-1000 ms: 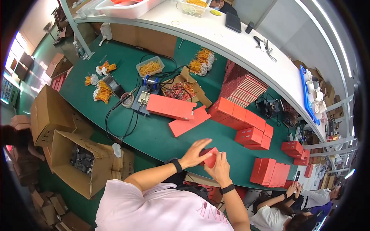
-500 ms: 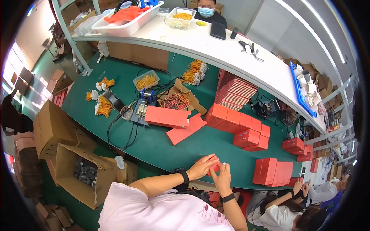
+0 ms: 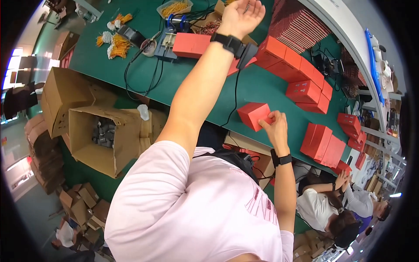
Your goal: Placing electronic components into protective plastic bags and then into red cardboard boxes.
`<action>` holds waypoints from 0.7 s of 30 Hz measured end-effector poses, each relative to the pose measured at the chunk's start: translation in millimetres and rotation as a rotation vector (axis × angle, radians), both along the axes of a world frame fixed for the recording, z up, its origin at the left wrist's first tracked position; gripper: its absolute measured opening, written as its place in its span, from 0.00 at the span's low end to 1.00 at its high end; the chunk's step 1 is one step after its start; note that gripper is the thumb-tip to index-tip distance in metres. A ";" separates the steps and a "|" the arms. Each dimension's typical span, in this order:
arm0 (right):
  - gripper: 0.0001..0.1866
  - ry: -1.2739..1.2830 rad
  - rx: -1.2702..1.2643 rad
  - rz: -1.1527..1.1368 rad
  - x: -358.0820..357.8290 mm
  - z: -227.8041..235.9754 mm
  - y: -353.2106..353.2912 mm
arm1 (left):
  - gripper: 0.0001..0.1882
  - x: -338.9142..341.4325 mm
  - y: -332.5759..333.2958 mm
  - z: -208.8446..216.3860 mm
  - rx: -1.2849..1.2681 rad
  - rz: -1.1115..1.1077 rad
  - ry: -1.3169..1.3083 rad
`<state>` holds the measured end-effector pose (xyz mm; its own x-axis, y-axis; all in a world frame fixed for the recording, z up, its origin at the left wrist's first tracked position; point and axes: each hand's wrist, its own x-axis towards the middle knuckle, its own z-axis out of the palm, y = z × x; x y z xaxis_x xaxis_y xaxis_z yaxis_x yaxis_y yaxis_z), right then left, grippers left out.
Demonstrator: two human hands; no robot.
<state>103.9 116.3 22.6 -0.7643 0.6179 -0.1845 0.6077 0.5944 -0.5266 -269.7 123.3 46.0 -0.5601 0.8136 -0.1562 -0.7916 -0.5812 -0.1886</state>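
A red box (image 3: 251, 114) stands near the front edge of the green table. My right hand (image 3: 276, 127) pinches its right side, thumb and fingers closed on it. Far across the table reaches my left hand (image 3: 242, 18), palm turned up and fingers apart, cut off by the top of the picture. Under my left wrist lies a long red carton (image 3: 190, 45), partly hidden by the forearm. Close to the left hand, an open cardboard box with red wired parts (image 3: 209, 27) shows in part.
Rows of red boxes (image 3: 279, 56) and a stack of flat red cartons (image 3: 299, 25) fill the back right. Bundles of orange wires (image 3: 118, 46) lie at left. A carton of grey parts (image 3: 131, 126) stands left of the table. At lower right, co-workers (image 3: 318, 205) sit.
My left hand has let go of the red box and swung far forward over the table. The right hand keeps the box, now farther right and lower on the table. The view has shifted.
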 end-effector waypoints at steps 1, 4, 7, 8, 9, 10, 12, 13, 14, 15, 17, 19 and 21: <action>0.22 -0.050 -0.024 -0.048 -2.9 0.1 4.5 | 0.10 -3.8 3.3 -4.4 0.003 -0.003 -0.010; 0.21 -0.039 -0.032 -0.038 -5.4 -4.4 7.2 | 0.10 -18.4 2.3 -17.5 -0.046 -0.020 -0.111; 0.22 -0.039 -0.040 -0.047 -6.8 -6.6 12.5 | 0.09 -1.9 -5.3 -1.5 -0.100 -0.013 -0.208; 0.22 -0.050 -0.054 -0.063 -8.4 -6.4 13.9 | 0.08 1.9 -9.1 5.5 -0.134 -0.005 -0.191; 0.22 -0.029 -0.046 -0.060 -9.5 -3.6 14.1 | 0.08 2.9 -13.4 12.5 -0.142 -0.010 -0.184; 0.22 -0.019 -0.036 -0.046 -9.4 -4.6 13.7 | 0.08 3.0 -17.5 11.5 -0.153 -0.012 -0.181; 0.21 0.043 -0.027 -0.024 -8.3 -4.0 12.1 | 0.08 5.3 -23.0 17.5 -0.226 0.000 -0.146; 0.21 0.097 -0.018 -0.021 -4.2 -3.8 14.0 | 0.04 12.7 -23.4 12.7 -0.205 -0.025 -0.029; 0.22 0.127 0.035 0.040 -3.5 -14.7 15.2 | 0.06 3.0 -26.0 -23.0 -0.008 -0.046 0.272; 0.23 0.130 0.036 0.016 6.5 -26.0 21.4 | 0.09 30.3 -23.7 -22.5 -0.238 -0.134 0.351; 0.23 0.095 -0.020 -0.033 9.9 -25.2 16.0 | 0.09 89.0 -41.3 -23.1 -0.547 -0.285 0.632; 0.23 0.139 -0.006 -0.038 7.3 -27.4 12.7 | 0.16 137.9 -74.6 -41.8 -0.667 -0.428 1.422; 0.23 0.039 -0.036 -0.025 3.7 -22.1 6.1 | 0.24 175.3 -97.2 -89.4 -0.691 -0.617 1.885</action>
<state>107.6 122.4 0.5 -0.7559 0.6301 -0.1777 0.6007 0.5595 -0.5710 -94.4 26.2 -43.4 -0.1071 0.9839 -0.1429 0.2078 0.1627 0.9645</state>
